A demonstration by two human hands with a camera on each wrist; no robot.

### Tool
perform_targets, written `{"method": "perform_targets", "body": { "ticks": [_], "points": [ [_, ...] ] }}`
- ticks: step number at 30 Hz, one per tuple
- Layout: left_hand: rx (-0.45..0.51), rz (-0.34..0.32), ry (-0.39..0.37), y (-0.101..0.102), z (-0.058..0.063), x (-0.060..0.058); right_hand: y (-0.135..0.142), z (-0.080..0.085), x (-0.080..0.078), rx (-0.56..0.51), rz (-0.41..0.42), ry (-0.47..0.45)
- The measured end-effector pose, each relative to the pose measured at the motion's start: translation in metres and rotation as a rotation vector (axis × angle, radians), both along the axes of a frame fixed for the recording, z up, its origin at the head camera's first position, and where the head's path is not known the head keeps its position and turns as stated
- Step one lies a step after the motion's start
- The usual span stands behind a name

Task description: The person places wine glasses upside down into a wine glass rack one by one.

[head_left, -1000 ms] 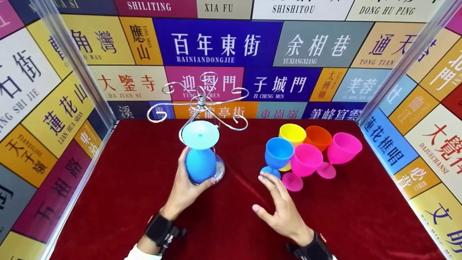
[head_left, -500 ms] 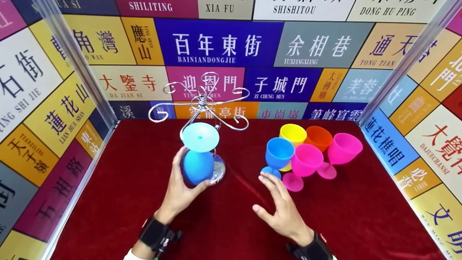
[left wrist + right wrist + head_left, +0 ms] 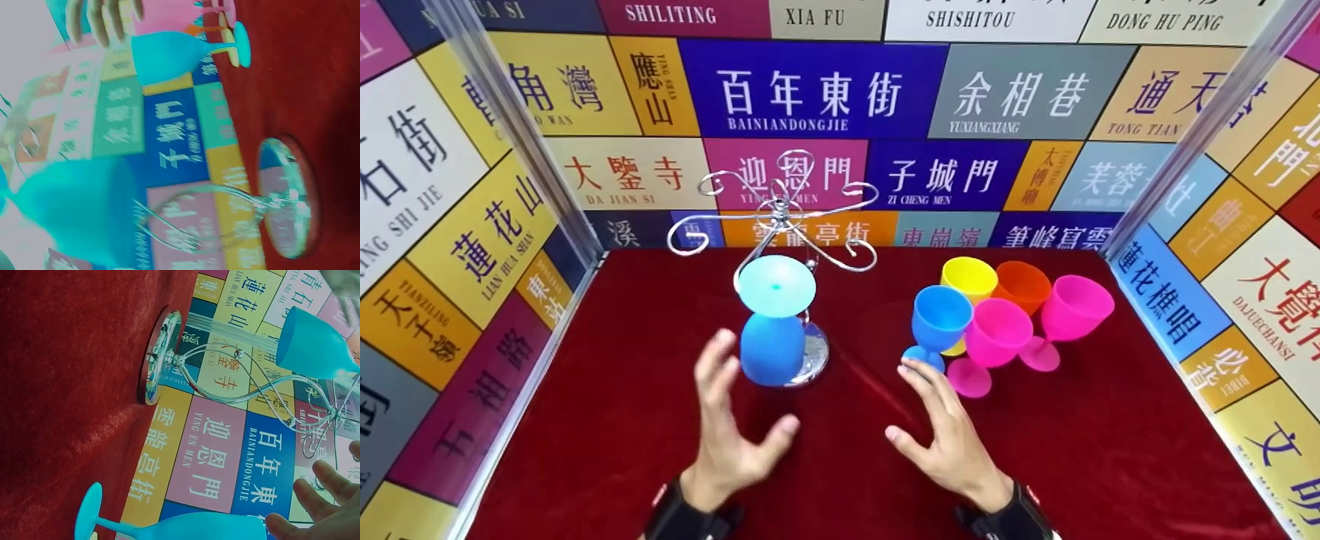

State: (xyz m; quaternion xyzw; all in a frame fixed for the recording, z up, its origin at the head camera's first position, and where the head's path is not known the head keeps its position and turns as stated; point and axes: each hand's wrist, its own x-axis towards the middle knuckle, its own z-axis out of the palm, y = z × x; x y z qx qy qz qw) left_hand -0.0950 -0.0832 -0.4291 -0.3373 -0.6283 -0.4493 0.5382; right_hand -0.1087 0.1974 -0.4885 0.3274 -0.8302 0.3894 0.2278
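Observation:
A blue plastic goblet (image 3: pixel 774 349) hangs upside down from the silver wire rack (image 3: pixel 780 217), its pale base (image 3: pixel 777 285) uppermost. My left hand (image 3: pixel 735 435) is just in front and to the left of it, fingers spread, apart from the cup and holding nothing. On the right, a second blue goblet (image 3: pixel 942 319) stands upright on the red cloth. My right hand (image 3: pixel 949 442) hovers by its foot in the head view, fingers extended and thumb apart, gripping nothing. In the right wrist view its fingers (image 3: pixel 320 495) lie close to that goblet's rim; contact is unclear.
Around the upright blue goblet stand a yellow goblet (image 3: pixel 969 277), an orange goblet (image 3: pixel 1023 285) and two pink goblets, one in front (image 3: pixel 997 331) and one at the right (image 3: pixel 1076 307). The rack's round mirrored base (image 3: pixel 814 356) rests on the red cloth (image 3: pixel 840 465). Printed panels (image 3: pixel 810 90) enclose the back and sides.
My left hand has let go of the hanging blue goblet and drawn back toward me. The goblet stays on the rack. My right hand has barely moved.

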Motion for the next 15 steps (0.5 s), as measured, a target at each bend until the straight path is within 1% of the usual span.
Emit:
{"method": "perform_targets", "body": {
  "ticks": [2,3,4,6,8,11,15],
  "points": [
    [-0.049,-0.059,0.075,0.010,0.007,0.005,0.000,0.001,0.000,-0.001,-0.001,-0.005],
    [-0.079,-0.095,0.097,0.015,0.009,0.006,0.000,0.001,0.000,-0.002,0.000,-0.006],
    [-0.115,-0.128,0.109,0.019,0.009,0.008,0.001,0.002,0.001,-0.002,0.000,-0.004],
    [-0.191,-0.176,0.109,0.028,0.006,0.009,0.001,0.002,0.001,-0.003,0.003,-0.001],
    [-0.265,-0.194,0.079,0.036,-0.002,0.010,0.002,0.002,0.001,-0.005,0.005,0.011],
    [-0.359,-0.183,-0.001,0.046,-0.016,0.010,0.003,0.003,0.002,-0.005,0.009,0.027],
    [-0.422,-0.170,-0.136,0.056,-0.031,0.008,0.006,0.004,0.003,-0.010,0.007,0.036]
  ]
}}
